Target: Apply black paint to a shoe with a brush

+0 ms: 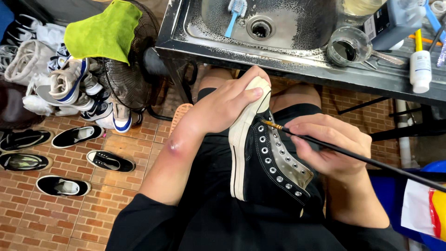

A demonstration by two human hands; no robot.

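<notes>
A black high-top canvas sneaker with a white rubber sole and metal eyelets lies on my lap, toe pointing away. My left hand grips its white toe cap, thumb across the top. My right hand holds a thin black paintbrush. The brush's small tip touches the black canvas beside the upper eyelets. The handle runs off to the lower right.
A steel sink with a blue brush stands ahead. On its right ledge are a glass jar of dark liquid and a white bottle. A fan with a green cloth and several loose shoes cover the brick floor at left.
</notes>
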